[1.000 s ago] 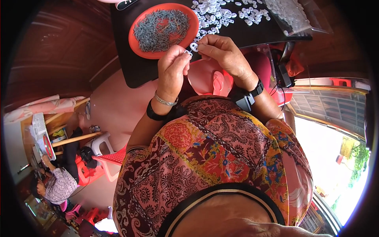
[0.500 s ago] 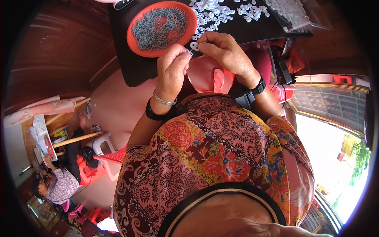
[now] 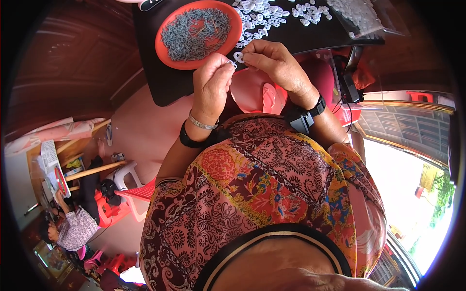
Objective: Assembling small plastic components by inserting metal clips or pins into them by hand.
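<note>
Both my hands are raised at the near edge of a black table, fingertips close together. My left hand [image 3: 212, 85] is closed, its thumb and forefinger pinching a small white plastic piece [image 3: 232, 63] that they mostly cover. Between the thumb and forefinger of my right hand [image 3: 279, 65] is a white plastic clip [image 3: 238, 57] with a rounded, ring-like end. A small gap separates the two pieces. Just beyond my left hand, an orange-red plate [image 3: 236, 30] holds a heap of small grey screws or nails [image 3: 187, 41]. Past my right fingertips lie many loose white clips [image 3: 257, 18].
More white clips [image 3: 310, 13] are scattered further right, beside a clear plastic bag [image 3: 357, 17] of white pieces. Under the table a pink slipper [image 3: 268, 97] shows. At far left, another person [image 3: 77, 228] sits by a small table; a red and white chair [image 3: 138, 194] stands nearer.
</note>
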Tool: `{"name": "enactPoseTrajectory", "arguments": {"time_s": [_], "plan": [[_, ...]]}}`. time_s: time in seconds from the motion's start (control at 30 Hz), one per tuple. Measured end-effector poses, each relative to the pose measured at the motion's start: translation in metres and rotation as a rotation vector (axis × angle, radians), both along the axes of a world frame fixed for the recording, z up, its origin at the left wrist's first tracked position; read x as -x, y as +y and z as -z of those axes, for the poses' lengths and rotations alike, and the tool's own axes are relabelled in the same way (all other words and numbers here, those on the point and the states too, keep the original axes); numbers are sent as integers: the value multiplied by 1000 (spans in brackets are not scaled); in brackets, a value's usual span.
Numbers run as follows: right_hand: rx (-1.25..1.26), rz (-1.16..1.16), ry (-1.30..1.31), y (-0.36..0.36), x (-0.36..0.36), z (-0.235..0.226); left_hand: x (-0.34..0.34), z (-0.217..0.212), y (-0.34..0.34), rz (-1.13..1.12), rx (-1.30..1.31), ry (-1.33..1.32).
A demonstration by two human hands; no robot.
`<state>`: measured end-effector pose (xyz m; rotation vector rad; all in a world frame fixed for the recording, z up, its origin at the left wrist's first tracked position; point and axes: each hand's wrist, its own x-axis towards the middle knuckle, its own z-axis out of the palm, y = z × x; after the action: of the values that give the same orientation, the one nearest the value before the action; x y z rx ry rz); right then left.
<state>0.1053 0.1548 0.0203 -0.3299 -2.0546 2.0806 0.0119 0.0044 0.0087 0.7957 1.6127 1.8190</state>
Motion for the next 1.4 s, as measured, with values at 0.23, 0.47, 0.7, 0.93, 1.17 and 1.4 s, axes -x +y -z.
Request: {"name": "enactPoseTrajectory", "arguments": {"time_s": [0.23,0.47,0.7,0.93,1.17,1.4], "plan": [[-87,-34,-25,1,-1,-2,-1,2,0,-9,30,47],[-127,-85,-23,5,-2,2,-3,3,0,-3,32,71],[-149,-71,-16,0,-1,2,-4,6,0,-21,20,62],[-190,-53,-10,-1,-2,3,-5,5,1,-1,27,30],[-135,-56,32,0,-2,4,-3,2,2,2,22,-99],[-61,19,131,-6,0,11,-4,6,5,-7,-43,-249]]}}
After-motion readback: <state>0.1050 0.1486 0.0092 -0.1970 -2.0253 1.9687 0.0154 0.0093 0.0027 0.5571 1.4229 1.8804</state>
